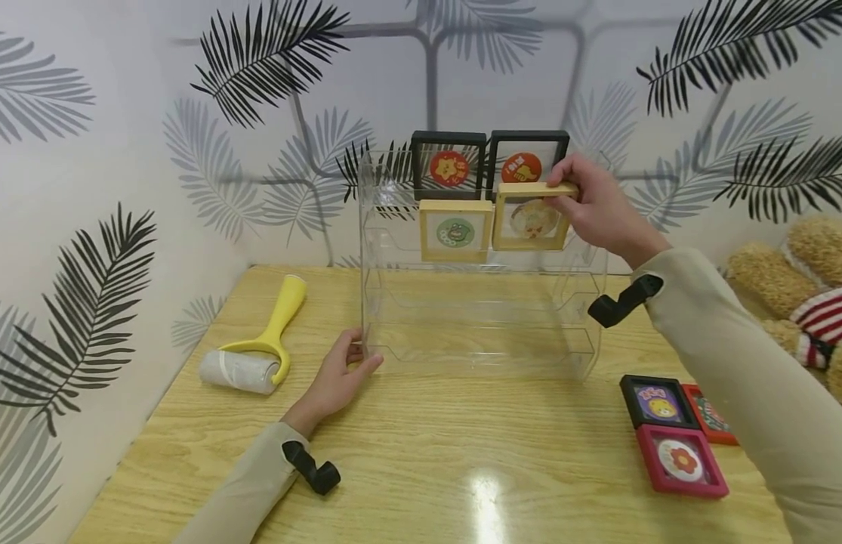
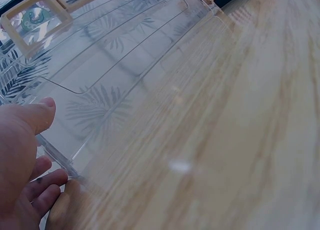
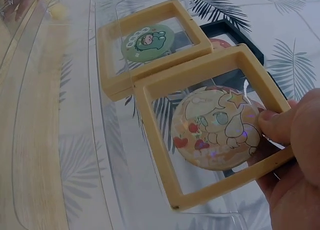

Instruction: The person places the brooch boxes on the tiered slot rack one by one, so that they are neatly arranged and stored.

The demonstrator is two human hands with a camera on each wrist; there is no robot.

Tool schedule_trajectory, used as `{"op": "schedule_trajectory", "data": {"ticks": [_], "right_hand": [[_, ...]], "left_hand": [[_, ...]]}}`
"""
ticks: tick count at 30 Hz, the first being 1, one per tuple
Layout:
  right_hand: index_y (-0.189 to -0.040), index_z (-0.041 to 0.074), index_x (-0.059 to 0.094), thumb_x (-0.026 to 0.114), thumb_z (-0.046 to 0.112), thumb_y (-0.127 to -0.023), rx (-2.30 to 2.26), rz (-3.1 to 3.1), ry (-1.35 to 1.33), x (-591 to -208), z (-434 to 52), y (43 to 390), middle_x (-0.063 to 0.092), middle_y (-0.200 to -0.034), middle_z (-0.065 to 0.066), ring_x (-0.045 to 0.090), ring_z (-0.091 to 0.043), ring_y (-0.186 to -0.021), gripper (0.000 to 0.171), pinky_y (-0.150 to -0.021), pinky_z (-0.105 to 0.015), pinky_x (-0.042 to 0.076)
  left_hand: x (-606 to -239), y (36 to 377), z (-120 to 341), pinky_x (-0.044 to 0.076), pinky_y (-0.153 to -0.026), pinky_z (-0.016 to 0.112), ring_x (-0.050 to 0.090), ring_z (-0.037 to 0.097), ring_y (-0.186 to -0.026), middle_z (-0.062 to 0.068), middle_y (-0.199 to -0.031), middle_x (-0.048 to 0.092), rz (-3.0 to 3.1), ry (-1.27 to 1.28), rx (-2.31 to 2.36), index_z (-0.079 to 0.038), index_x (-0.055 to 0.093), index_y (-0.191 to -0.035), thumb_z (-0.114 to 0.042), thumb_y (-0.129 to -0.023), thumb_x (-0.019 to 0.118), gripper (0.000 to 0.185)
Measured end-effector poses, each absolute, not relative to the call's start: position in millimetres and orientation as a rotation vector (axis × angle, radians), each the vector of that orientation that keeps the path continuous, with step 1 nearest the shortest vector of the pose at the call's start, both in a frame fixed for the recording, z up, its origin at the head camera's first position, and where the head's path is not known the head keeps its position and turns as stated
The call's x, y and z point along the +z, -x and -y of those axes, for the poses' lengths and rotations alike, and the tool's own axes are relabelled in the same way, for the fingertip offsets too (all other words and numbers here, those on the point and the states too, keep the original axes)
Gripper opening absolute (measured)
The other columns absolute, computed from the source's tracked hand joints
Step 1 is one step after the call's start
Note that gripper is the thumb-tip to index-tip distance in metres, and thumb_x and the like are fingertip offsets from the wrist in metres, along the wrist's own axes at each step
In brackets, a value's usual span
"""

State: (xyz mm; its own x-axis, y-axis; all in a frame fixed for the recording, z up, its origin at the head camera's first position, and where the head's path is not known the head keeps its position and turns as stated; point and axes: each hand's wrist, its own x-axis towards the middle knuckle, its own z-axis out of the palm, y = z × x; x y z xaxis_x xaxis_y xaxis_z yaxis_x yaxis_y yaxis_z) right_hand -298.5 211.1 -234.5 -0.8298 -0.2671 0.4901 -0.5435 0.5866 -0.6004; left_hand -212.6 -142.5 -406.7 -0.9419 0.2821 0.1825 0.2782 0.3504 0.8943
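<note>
A clear tiered display rack (image 1: 488,349) stands upright on the table. My right hand (image 1: 600,200) pinches a pale wooden-coloured display frame (image 3: 167,182) by its right side, thumb in front. Inside that frame is a round badge (image 3: 217,127) with a cartoon character. Just left of it on the rack sits a matching pale frame (image 1: 454,257) with a green badge. Behind and above them stand two black frames (image 1: 450,137) with red badges. My left hand (image 1: 335,378) grips the rack's lower left side panel, thumb on the inner side and fingers outside, as the left wrist view shows.
To the left lies a yellow-handled lint roller (image 1: 278,321). On the right, under my forearm, a black frame (image 1: 627,400), a pink frame (image 1: 695,487) and a partly hidden red frame (image 1: 723,437) lie flat. Plush bears (image 1: 767,276) sit at the right edge, before a leaf-patterned backdrop.
</note>
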Motion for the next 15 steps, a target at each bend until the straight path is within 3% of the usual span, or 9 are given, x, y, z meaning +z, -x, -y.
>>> {"op": "schedule_trajectory", "data": {"ticks": [15], "right_hand": [[-0.103,-0.001,0.051,0.053,-0.001,-0.090,1.054,2.543,-0.683,-246,-208,306,0.054,-0.103,-0.012,0.054,-0.012,-0.080,0.013,-0.062,-0.013,0.042]], "left_hand": [[-409,214,145,0.039,-0.101,0.050,0.048,0.039,-0.115,0.031,-0.126,0.043,-2.589,-0.527,1.701,0.012,0.036,-0.128,-0.009,-0.092,0.055,0.045]]}}
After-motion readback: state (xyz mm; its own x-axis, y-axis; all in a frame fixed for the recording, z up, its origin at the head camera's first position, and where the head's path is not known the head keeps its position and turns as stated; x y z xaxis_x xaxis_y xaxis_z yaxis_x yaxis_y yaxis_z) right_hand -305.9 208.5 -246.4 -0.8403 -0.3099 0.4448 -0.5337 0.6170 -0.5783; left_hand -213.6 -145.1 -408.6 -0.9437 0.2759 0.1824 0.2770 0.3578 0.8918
